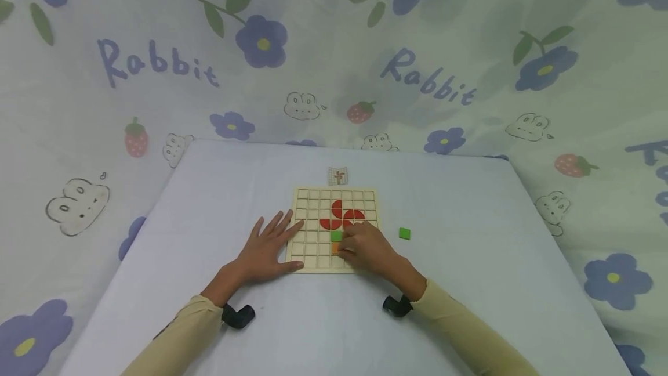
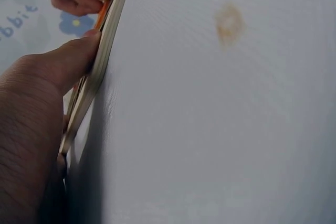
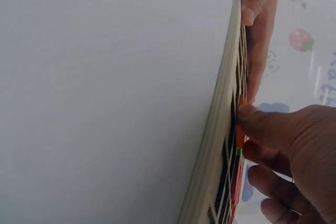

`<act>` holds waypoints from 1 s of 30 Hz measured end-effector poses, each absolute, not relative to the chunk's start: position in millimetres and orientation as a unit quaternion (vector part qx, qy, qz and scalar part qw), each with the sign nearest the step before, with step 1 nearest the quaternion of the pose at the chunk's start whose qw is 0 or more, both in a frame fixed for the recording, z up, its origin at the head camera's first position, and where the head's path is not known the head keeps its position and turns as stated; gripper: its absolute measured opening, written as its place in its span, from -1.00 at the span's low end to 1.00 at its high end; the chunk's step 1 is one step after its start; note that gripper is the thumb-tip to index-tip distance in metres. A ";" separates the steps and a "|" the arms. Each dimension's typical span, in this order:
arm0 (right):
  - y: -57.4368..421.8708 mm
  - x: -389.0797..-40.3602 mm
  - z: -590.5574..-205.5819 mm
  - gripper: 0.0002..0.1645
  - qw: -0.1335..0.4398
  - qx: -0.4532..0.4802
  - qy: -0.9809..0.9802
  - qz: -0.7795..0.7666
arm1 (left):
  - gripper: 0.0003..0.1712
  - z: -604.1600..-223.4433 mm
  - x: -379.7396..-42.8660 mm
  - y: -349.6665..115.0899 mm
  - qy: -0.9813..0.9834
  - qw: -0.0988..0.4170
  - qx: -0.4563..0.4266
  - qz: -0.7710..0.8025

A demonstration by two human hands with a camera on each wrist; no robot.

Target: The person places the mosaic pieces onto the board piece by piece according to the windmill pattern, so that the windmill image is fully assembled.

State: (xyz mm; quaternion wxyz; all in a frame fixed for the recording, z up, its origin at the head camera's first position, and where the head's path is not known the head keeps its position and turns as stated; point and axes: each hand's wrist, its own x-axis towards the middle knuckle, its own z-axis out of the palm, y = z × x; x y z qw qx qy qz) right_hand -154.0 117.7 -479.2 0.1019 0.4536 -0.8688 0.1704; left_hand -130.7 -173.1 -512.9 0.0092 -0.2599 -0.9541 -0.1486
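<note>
A pale wooden grid board lies on the table, with several red rounded pieces set in its cells. Below them sit a green square tile and an orange tile. My right hand pinches the orange tile between thumb and curled fingers, partly covering it and the board's lower right. In the right wrist view the thumb meets the orange tile at the board's surface. My left hand rests with spread fingers over the board's left edge, thumb at its lower left corner.
A loose green tile lies on the white table to the right of the board. Behind the board is a small card with a printed pinwheel-like pattern. A patterned cloth hangs beyond the table's back edge.
</note>
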 end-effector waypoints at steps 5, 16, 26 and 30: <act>112.9 -153.2 -478.3 -0.92 0.085 0.456 -0.867 0.180 | 0.09 -511.7 -131.0 -175.6 -0.954 0.011 -0.262 -0.149; 127.3 -152.5 -482.5 -0.96 0.108 0.458 -0.860 0.196 | 0.09 -507.1 -128.0 -172.8 -0.954 0.004 -0.259 -0.151; 176.2 -158.5 -478.9 -0.89 0.113 0.360 -0.911 0.165 | 0.09 -507.5 -128.1 -173.5 -0.954 0.000 -0.258 -0.152; 195.8 -159.9 -480.1 -0.89 0.101 0.310 -0.935 0.138 | 0.09 -507.6 -128.0 -173.6 -0.954 0.000 -0.257 -0.151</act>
